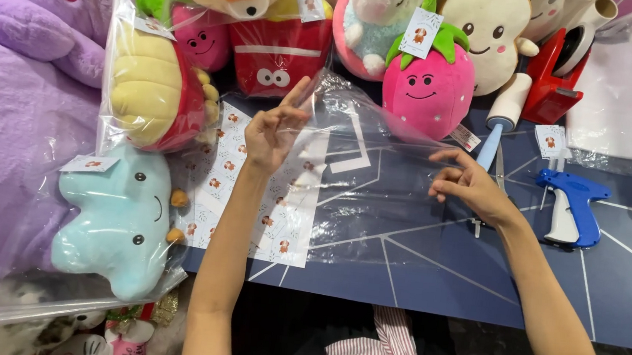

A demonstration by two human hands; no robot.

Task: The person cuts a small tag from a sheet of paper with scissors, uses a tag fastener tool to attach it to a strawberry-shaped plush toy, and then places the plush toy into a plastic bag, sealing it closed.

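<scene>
Right now a clear plastic bag (367, 167) lies spread over the dark blue tabletop (630, 285), its upper edge lifted between the person's two hands. The left hand (274, 131) pinches the bag's upper left corner between thumb and fingers, the other fingers fanned upward. The right hand (469, 186) has its grip narrow on the bag's right edge; whether the film is truly pinched there is hard to tell through the transparency. Under the bag's left part lies a white sheet of small printed tags (253, 187). Just behind the bag sits a pink strawberry plush (426, 92), with a red plush (277, 58) to its left. Right of the right hand are a lint roller (501, 118), a blue tagging gun (570, 206) and a red tape dispenser (561, 78). On the far left, a bagged yellow and red plush (151, 88) rests above a bagged light blue plush (115, 220).
</scene>
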